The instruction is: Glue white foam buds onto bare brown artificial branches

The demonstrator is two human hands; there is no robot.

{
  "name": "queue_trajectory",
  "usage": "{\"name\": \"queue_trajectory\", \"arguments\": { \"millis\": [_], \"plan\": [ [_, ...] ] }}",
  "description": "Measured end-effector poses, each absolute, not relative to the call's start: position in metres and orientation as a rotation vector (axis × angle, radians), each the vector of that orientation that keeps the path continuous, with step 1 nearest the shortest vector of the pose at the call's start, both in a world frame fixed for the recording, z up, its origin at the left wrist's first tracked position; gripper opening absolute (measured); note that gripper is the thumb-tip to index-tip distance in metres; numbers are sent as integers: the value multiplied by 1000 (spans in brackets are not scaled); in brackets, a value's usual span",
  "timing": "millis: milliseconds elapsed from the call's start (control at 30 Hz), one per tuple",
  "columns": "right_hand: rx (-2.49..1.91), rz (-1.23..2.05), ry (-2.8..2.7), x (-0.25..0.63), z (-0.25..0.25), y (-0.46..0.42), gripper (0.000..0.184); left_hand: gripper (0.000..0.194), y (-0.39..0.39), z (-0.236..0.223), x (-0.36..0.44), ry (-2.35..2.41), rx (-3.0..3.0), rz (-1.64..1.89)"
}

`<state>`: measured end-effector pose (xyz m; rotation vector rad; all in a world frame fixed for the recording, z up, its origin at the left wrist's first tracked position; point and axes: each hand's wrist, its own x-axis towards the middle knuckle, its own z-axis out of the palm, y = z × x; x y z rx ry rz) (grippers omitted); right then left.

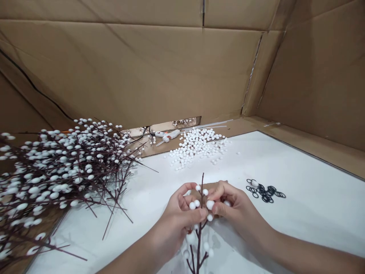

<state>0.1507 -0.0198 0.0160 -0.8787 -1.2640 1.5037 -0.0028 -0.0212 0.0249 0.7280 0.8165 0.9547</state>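
A dark brown artificial berry branch (199,243) with white balls on its twigs stands nearly upright before me. My left hand (182,215) is closed on its upper stem, the thumb lying across it. On the right, the thumb and forefinger of my right hand (230,203) pinch a white ball (210,205) beside the stem. Whether that ball is fixed to a twig I cannot tell. Another white ball (227,203) shows among my right fingers. Behind both hands lies a brown piece of cardboard (211,185), mostly covered by them.
Many similar berry branches (65,163) are heaped at the left. Loose white balls (196,146) lie at the back of the white board (308,205), near a white glue gun (168,135) and clear sticks (211,125). Black rings (266,193) lie at the right. Cardboard walls (128,72) enclose the space.
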Motion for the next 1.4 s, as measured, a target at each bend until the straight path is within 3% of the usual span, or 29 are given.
{"name": "queue_trajectory", "arguments": {
  "millis": [433, 800, 1000, 1167, 1333, 1400],
  "plan": [
    [-904, 1488, -1347, 151, 15, -17, 15, 53, -20, 25, -4, 794, 725, 957],
    [-823, 1655, -1254, 152, 13, -11, 23, 38, -11, 21, -13, 562, 920, 742],
    [-873, 1564, -1406, 151, 13, -10, 21, 21, -10, 15, -5, 686, 853, 877],
    [-999, 1569, -1285, 158, 16, -2, 25, 19, -11, 17, -2, 794, 863, 921],
    [-875, 1712, -997, 170, 27, 2, 49, 23, -14, 18, -3, 795, 894, 882],
    [-865, 1754, -1020, 172, 31, 0, 47, 26, -16, 17, -3, 800, 913, 858]
  ]
}}
